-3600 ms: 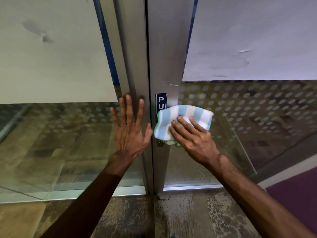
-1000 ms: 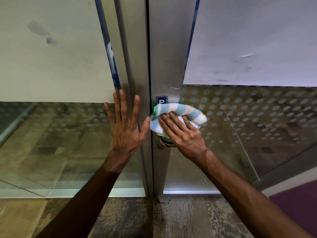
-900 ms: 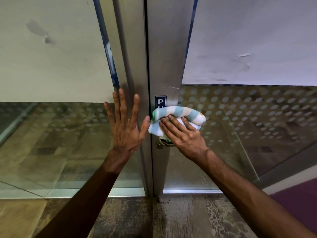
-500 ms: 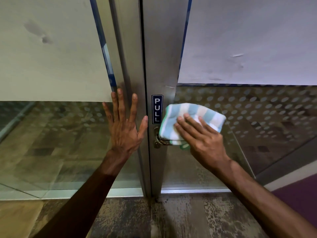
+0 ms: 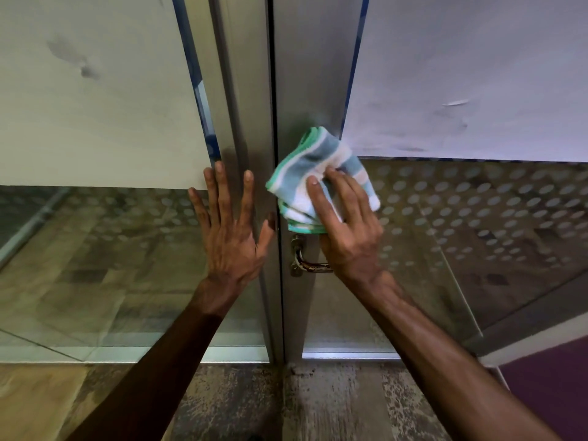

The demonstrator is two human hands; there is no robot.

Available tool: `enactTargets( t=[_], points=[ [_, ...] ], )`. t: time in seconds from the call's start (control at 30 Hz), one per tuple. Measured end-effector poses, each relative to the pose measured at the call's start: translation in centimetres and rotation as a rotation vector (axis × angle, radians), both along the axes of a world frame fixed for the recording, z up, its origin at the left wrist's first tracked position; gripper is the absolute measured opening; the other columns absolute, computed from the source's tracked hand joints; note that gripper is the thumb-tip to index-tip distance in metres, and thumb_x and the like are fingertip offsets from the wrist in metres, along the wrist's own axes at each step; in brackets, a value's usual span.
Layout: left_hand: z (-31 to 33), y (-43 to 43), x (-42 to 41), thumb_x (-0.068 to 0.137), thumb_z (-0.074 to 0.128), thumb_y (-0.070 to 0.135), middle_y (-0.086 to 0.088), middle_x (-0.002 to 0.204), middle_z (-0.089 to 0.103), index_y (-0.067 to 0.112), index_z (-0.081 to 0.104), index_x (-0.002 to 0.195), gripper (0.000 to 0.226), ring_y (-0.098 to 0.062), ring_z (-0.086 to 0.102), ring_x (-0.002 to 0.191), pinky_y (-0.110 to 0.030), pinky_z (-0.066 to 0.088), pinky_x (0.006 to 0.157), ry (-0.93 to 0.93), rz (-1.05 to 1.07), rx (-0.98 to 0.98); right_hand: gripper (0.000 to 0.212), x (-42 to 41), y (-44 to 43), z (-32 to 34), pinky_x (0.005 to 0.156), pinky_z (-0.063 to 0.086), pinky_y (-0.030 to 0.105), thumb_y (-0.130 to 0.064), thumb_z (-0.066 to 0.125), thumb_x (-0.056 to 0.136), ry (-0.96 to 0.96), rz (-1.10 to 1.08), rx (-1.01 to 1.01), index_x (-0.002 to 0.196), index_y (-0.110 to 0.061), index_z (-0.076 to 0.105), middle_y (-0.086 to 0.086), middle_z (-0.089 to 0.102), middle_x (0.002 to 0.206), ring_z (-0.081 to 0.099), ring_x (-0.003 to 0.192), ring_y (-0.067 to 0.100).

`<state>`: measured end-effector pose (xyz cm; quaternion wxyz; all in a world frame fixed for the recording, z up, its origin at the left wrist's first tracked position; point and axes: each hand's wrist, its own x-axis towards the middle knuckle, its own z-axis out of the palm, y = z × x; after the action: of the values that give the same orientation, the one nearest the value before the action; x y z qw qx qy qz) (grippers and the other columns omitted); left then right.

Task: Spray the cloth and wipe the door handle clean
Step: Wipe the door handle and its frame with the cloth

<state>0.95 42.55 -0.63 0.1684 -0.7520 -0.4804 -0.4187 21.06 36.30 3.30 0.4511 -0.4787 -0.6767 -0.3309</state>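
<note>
A folded cloth (image 5: 313, 173) with teal and white stripes lies bunched against the metal stile of the right door (image 5: 305, 74), just above the handle. My right hand (image 5: 345, 227) holds it there, fingers spread over it and thumb tucked out of sight beneath. The shiny lever handle (image 5: 307, 265) shows below the cloth, its right end hidden behind my right palm. My left hand (image 5: 230, 237) rests flat with straight, spread fingers on the left door's frame (image 5: 235, 90). No spray bottle is in view.
Both doors are glass with frosted upper panels (image 5: 477, 74) and dotted film lower down (image 5: 477, 211). A worn stone threshold (image 5: 286, 402) runs along the bottom. A purple mat (image 5: 553, 383) lies at the lower right.
My right hand has slid the cloth up and to the left, off the handle and over the PULL sign, which is now covered. The handle is exposed. My left hand has stayed put.
</note>
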Motion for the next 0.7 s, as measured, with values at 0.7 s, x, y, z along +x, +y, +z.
enactTargets(
  t=[0.7],
  points=[
    [0.2, 0.9, 0.0, 0.110, 0.027, 0.043, -0.030, 0.170, 0.015, 0.020, 0.005, 0.168, 0.066, -0.034, -0.002, 0.162, -0.062, -0.001, 0.130, -0.050, -0.103, 0.081, 0.049, 3.6, 0.3, -2.5, 0.081, 0.058, 0.045, -0.003, 0.080, 0.077, -0.326, 0.326, -0.532, 0.124, 0.002, 0.071, 0.016, 0.075, 0.122, 0.073, 0.110, 0.033]
  ],
)
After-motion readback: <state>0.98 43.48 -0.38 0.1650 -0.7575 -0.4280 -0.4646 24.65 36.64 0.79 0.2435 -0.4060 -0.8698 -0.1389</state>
